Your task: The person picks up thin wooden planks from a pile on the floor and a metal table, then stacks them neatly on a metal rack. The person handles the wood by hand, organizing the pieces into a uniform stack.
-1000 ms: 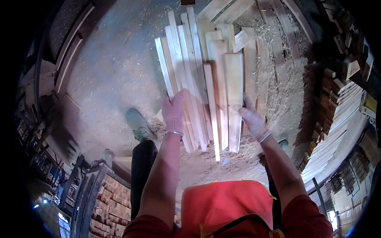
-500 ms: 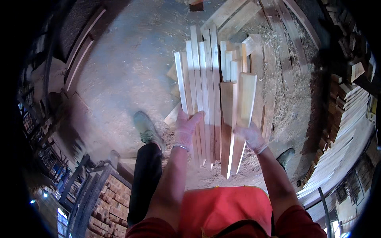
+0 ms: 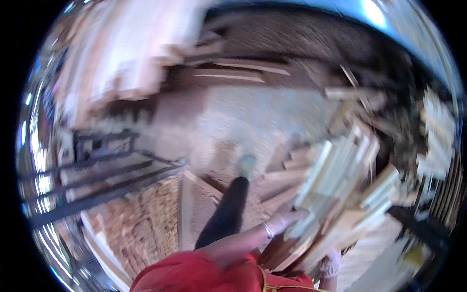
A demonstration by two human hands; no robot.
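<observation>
A bundle of long pale wooden planks (image 3: 318, 170) is slanted across the right side of the head view, and motion smears it. My left hand (image 3: 286, 219), in a light work glove, is closed on the bundle's left edge with the thumb on top. Low at the frame's bottom, my gloved right hand (image 3: 331, 264) is against the planks' right side; its fingers are partly hidden and seem wrapped round the wood. Where the bundle's near ends lie is hard to make out.
Stacked block ends (image 3: 141, 228) fill the lower left beside a dark metal frame (image 3: 107, 175). A large pile of pale boards (image 3: 131, 48) stands at the upper left. Loose boards (image 3: 243, 74) lie beyond the dusty floor (image 3: 272, 109). More planks (image 3: 382, 194) are at right.
The view has swung sharply to the left, blurring the scene. The planks and both hands now appear farther right, and the bundle is tilted. Both hands stay on the wood.
</observation>
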